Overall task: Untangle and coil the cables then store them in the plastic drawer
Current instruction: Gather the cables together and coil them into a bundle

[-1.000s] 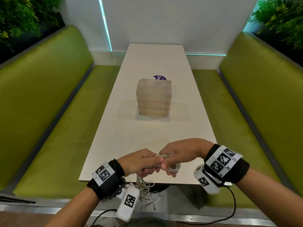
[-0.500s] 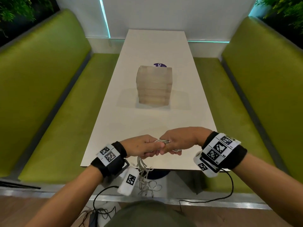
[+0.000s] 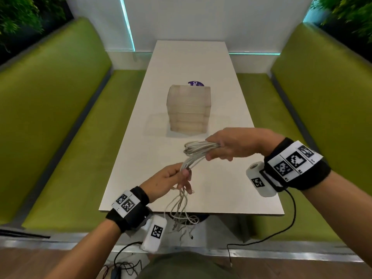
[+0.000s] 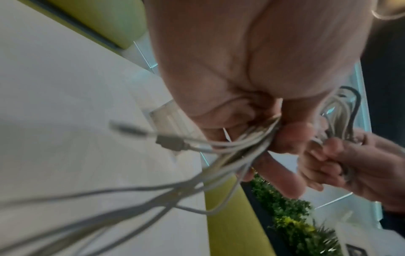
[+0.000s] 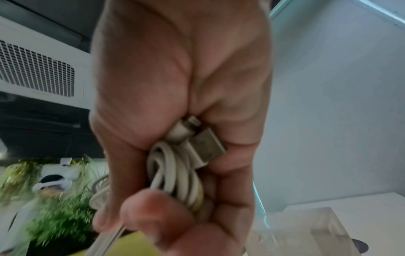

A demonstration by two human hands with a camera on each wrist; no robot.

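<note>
A bundle of white cables [image 3: 196,153] stretches between my two hands above the near part of the white table [image 3: 145,154]. My right hand [image 3: 225,150] grips the coiled loops, and the right wrist view shows the coils [image 5: 175,176] and a USB plug [image 5: 208,145] inside the fist. My left hand [image 3: 177,176] pinches the strands [image 4: 258,135] lower down. Loose cable ends [image 3: 181,212] hang from it past the table's front edge. The translucent plastic drawer unit [image 3: 189,109] stands shut at mid-table, beyond both hands.
Green bench seats [image 3: 60,117] flank the table on both sides. A purple round sticker [image 3: 196,83] lies behind the drawer unit. Black wires [image 3: 289,224] run from my wrist cameras down toward the floor.
My hands have drawn apart: the right hand rose and moved right with the coil, the left stayed low. The cable bundle now spans the gap between them.
</note>
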